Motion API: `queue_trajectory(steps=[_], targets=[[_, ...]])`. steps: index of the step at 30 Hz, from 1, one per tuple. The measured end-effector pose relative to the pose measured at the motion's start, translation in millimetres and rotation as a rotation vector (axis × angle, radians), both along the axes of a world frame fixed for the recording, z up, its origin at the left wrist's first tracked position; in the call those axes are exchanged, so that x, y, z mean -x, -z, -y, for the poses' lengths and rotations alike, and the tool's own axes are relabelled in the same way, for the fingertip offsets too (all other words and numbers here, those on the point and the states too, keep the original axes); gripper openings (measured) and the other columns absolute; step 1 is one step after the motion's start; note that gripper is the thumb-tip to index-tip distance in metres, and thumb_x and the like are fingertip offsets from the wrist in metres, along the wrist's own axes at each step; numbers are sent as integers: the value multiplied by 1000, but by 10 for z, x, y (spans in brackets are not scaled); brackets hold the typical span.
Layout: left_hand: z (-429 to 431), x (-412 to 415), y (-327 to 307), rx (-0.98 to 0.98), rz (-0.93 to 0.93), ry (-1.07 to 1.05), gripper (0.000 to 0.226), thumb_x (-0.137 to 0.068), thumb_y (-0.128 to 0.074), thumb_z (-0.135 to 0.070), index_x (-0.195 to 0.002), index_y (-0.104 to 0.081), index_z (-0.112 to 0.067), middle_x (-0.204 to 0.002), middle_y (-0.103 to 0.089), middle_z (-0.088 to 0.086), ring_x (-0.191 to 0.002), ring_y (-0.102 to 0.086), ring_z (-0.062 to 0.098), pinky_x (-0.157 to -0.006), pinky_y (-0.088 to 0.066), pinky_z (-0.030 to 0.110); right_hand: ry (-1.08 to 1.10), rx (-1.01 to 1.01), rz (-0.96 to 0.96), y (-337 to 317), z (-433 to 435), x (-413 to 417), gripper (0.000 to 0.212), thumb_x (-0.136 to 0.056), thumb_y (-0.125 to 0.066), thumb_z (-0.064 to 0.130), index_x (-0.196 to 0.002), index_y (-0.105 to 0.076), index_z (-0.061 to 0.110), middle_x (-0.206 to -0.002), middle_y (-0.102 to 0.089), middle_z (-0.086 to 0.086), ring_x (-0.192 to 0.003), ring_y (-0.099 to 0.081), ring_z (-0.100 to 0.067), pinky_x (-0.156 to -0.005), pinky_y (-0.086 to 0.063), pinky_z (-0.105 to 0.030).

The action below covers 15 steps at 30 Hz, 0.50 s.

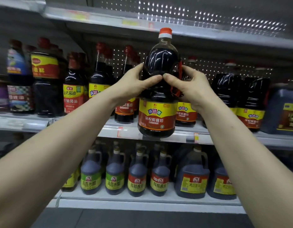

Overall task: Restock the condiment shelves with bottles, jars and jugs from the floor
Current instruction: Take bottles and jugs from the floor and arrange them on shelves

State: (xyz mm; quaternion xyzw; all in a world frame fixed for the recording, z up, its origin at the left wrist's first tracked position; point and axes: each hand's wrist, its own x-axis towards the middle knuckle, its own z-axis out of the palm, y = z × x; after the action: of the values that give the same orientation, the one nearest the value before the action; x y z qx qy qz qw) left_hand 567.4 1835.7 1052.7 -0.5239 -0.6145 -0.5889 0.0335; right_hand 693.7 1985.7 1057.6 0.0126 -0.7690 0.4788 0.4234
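You've got one big soy sauce bottle up in both hands at centre of frame: dark liquid, red-and-white cap, yellow-red label facing you. Left hand grips its waist from the left side, right hand from the right by the red handle. Fingers are curled round it, thumbs meeting at the front, tips touching or nearly, hard to tell. Bottle is upright, in the air in front of the middle shelf, base overlapping the price rail in the picture, so not set down yet as far as I can judge. Same-label bottles stand just behind it, right of centre, so that looks like the slot you're feeding. Progress: middle shelf carries rows across the frame, thinner right of centre where the perforated back panel shows. Lower shelf has vinegar and sauce jugs in a fairly full front row. Upper shelf runs along the top of frame; what's on it can't be seen. Floor stock isn't in view, so can't say how many items are left. Judgement: mid-task, this bottle not yet placed; it needs setting down and pushing back in line with its matches.
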Motion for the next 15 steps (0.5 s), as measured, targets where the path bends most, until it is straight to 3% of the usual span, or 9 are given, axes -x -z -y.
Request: queue_trajectory(steps=[3,8,13,15], targets=[[-71,29,14,-5,-8,-21,50,-89,-71,-29,-135,-54,-18,-126,-66,1,-116,-64,14,-102,-51,37,4,5,0,14,-57,56,34,-66,-88,44,-93,-68,42,-104,-76,4,-98,-73,-18,-87,-60,-44],[-154,47,44,-11,1,-16,46,-92,-69,-25,-134,-54,-16,-123,-67,1,-113,-65,11,-101,-51,34,7,16,8,42,-177,137,49,-73,-87,39,-117,-68,31,-104,-75,3,-97,-73,-16,-84,-62,-43],[-212,77,24,-20,1,0,46,-92,-68,-24,-135,-53,-17,-123,-68,2,-112,-66,13,-100,-52,36,12,44,7,17,-224,160,32,-73,-88,39,-94,-64,39,-99,-71,8,-97,-72,-13,-85,-62,-43],[-233,105,24,-24,-8,-2,48,-91,-69,-24,-136,-53,-16,-123,-67,3,-113,-65,15,-101,-52,38,6,64,4,14,-240,170,36,-73,-88,38,-96,-61,38,-102,-70,9,-102,-70,-15,-88,-60,-44]])
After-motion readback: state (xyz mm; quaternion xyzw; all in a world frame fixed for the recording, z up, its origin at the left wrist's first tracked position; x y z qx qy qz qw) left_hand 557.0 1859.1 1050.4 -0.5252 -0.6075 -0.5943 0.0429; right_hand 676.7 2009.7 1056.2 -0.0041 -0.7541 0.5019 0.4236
